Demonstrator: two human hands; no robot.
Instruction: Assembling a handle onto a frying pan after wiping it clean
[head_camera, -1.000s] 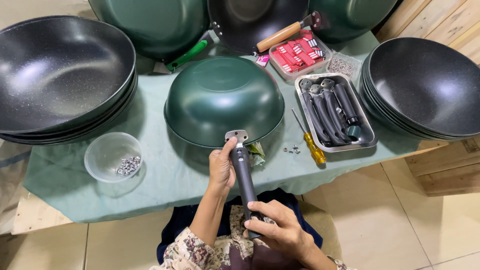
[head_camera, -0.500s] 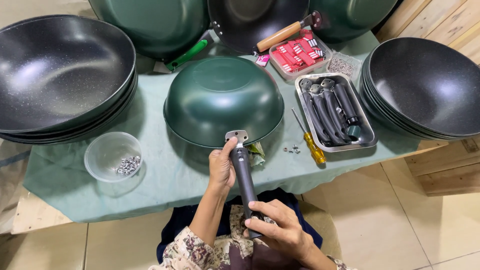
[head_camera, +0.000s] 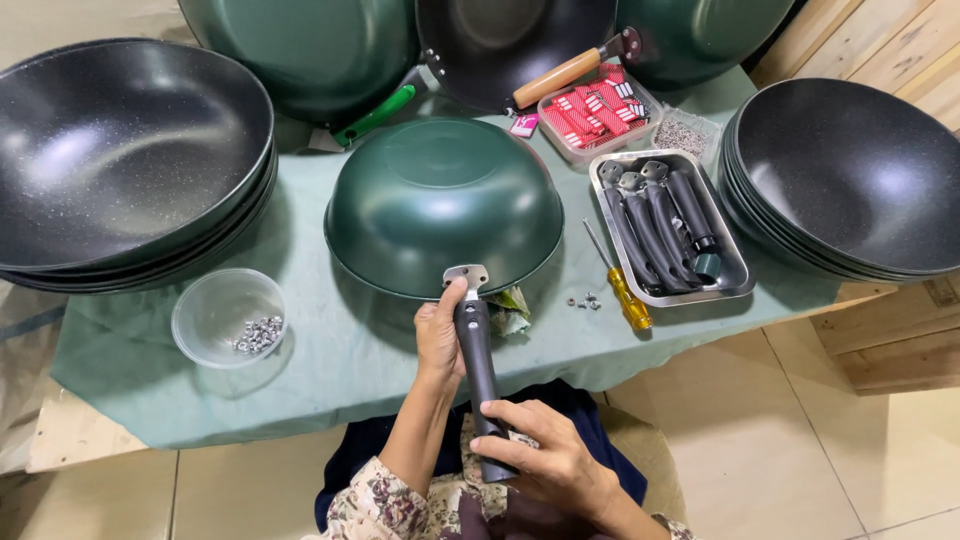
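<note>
Green-clothed table (head_camera: 320, 370), clear bowl (head_camera: 228, 318) of nuts (head_camera: 260, 334), tray (head_camera: 735, 275) of handles (head_camera: 660, 225)

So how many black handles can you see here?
4: one held by both hands against the upturned green wok, three in the metal tray. More may lie hidden beneath those.

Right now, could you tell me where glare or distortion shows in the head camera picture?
Head view: soft glare patches sit on the stacked dark woks at left and on the overturned green wok; the wide lens bends the table edge; the left hand and right hand on the black handle look sharp.
</note>
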